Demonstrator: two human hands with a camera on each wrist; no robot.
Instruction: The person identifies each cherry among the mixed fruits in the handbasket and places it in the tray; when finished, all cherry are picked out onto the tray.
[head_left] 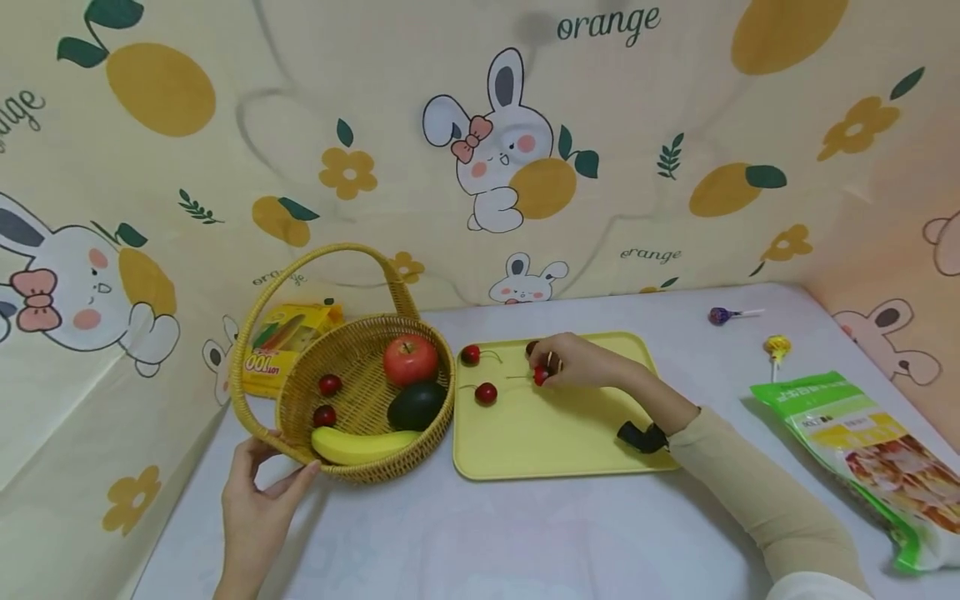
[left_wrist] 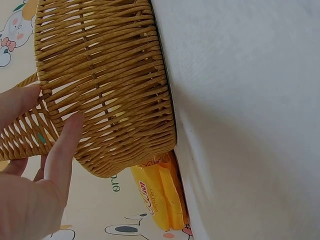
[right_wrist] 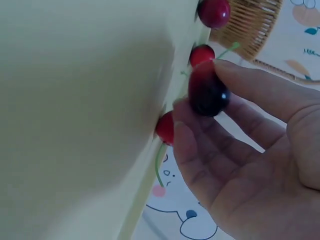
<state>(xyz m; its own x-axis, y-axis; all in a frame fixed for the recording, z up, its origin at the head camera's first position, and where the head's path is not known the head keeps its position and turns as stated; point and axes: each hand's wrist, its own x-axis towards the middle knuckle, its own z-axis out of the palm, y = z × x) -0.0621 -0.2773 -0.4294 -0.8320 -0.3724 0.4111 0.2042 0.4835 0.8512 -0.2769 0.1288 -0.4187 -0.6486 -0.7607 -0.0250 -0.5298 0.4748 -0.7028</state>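
Note:
My left hand [head_left: 258, 504] grips the rim of a woven basket [head_left: 382, 477] where its handle joins; in the left wrist view a finger lies along the outer weave [left_wrist: 107, 80]. The basket holds a red apple [head_left: 410, 360], a dark green avocado-like fruit [head_left: 417, 406], a banana [head_left: 362, 447] and two cherries [head_left: 327, 384]. Over the yellow tray [head_left: 555, 454], my right hand [head_left: 581, 361] pinches a dark red cherry [right_wrist: 207, 92] between thumb and fingers. Other stemmed cherries [head_left: 486, 393] lie on the tray, one partly hidden behind the right hand.
A yellow snack bag [head_left: 288, 346] stands behind the basket. To the right lie a green-edged food bag [head_left: 873, 467], a purple lollipop [head_left: 720, 316] and a yellow lollipop [head_left: 777, 346]. A patterned cloth wall [head_left: 360, 100] rises behind the white table [head_left: 450, 542].

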